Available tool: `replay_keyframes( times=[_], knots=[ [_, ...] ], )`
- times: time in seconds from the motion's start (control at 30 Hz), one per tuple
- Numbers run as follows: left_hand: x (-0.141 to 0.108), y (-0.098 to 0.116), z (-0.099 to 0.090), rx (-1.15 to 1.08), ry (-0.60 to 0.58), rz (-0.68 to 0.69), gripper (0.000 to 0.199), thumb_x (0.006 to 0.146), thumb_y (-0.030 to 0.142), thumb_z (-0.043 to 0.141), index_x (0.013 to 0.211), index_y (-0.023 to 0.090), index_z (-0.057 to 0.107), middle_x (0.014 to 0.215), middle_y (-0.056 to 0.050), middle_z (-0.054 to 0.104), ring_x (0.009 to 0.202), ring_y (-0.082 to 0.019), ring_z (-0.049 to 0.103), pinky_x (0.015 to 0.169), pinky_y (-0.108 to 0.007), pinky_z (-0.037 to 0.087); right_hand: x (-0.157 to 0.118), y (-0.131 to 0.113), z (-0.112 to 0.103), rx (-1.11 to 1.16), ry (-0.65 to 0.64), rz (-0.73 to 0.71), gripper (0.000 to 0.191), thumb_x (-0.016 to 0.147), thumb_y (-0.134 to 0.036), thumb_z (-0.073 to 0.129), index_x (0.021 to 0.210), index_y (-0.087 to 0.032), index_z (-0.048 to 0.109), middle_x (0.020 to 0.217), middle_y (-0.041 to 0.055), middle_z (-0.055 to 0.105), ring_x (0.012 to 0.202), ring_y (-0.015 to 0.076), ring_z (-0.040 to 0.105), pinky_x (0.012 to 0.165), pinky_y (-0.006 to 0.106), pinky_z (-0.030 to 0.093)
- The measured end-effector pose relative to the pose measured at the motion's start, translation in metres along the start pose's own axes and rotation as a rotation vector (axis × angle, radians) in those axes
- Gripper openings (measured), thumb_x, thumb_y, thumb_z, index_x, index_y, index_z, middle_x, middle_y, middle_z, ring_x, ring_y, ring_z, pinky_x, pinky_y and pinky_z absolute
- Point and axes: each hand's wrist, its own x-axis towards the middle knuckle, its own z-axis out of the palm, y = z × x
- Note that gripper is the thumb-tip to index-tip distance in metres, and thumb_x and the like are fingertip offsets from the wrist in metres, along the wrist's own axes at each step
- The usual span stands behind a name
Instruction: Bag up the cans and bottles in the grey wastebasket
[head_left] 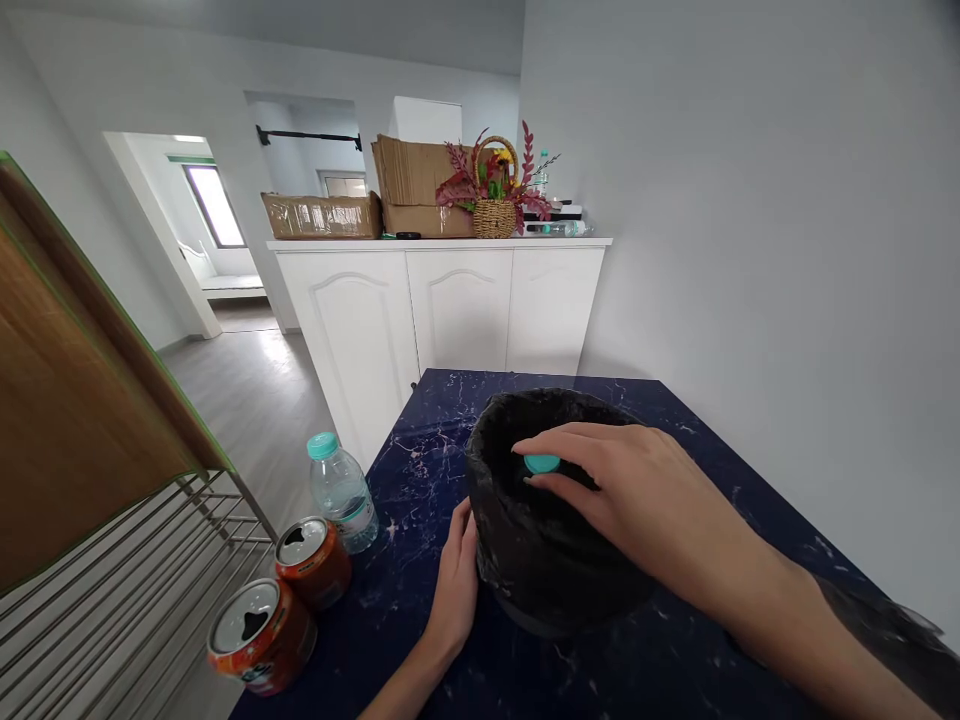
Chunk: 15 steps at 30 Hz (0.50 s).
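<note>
A small trash bin [570,570] lined with a black plastic bag stands on the dark blue marbled tabletop. My left hand [454,590] is wrapped against the bin's left side, its fingertips partly hidden behind it. Over the bin's mouth, my right hand [607,470] pinches a teal-capped bottle between thumb and fingers; only its teal cap [541,463] shows, and whatever is below is hidden. To the left, a clear plastic bottle [341,490] with a teal cap stands upright. Two opened orange soda cans, a farther can [319,570] and a nearer can [266,645], stand beside it.
A piece of black plastic [885,630] lies at the table's right. Behind is a white cabinet [457,310] with cardboard boxes [322,215] and a flower basket [493,215]. A metal rack [150,590] and brown board [82,400] stand left; a wall [750,220] rises right.
</note>
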Motion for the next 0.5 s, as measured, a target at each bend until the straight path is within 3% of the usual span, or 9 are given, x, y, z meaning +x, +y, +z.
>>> replay_keyframes(
  times=[0.17, 0.3, 0.4, 0.5],
  knots=[
    [0.0, 0.002, 0.001, 0.022, -0.041, 0.058, 0.062, 0.108, 0.068, 0.038, 0.153, 0.029, 0.057, 0.167, -0.004, 0.05, 0.16, -0.031, 0.037, 0.13, -0.044, 0.033, 0.005, -0.002, 0.001, 0.125, -0.081, 0.017, 0.026, 0.104, -0.028, 0.066, 0.125, -0.037, 0.079, 0.123, -0.0036, 0.081, 0.109, 0.0261, 0.08, 0.091, 0.042, 0.068],
    [0.001, 0.0, 0.001, -0.008, -0.058, 0.065, 0.055, 0.111, 0.06, 0.039, 0.153, 0.029, 0.055, 0.168, -0.004, 0.049, 0.16, -0.028, 0.037, 0.131, -0.042, 0.03, 0.002, -0.006, -0.004, 0.211, -0.097, 0.038, 0.03, 0.109, -0.03, 0.056, 0.125, -0.039, 0.079, 0.116, -0.005, 0.083, 0.101, 0.0229, 0.082, 0.081, 0.036, 0.068],
    [0.001, -0.001, 0.003, -0.026, -0.047, 0.066, 0.055, 0.111, 0.06, 0.037, 0.15, 0.027, 0.059, 0.166, -0.005, 0.052, 0.157, -0.029, 0.042, 0.131, -0.043, 0.03, -0.003, -0.013, -0.009, 0.206, 0.021, 0.057, 0.032, 0.109, -0.028, 0.053, 0.126, -0.037, 0.077, 0.111, -0.003, 0.084, 0.097, 0.0228, 0.082, 0.078, 0.035, 0.068],
    [0.001, -0.005, 0.004, -0.04, -0.033, 0.08, 0.058, 0.112, 0.062, 0.033, 0.146, 0.025, 0.062, 0.161, -0.006, 0.057, 0.154, -0.028, 0.046, 0.131, -0.044, 0.03, -0.005, -0.034, -0.014, 0.171, 0.224, 0.065, 0.025, 0.107, -0.027, 0.056, 0.119, -0.034, 0.076, 0.112, -0.001, 0.084, 0.094, 0.0231, 0.082, 0.081, 0.036, 0.068]
  ],
)
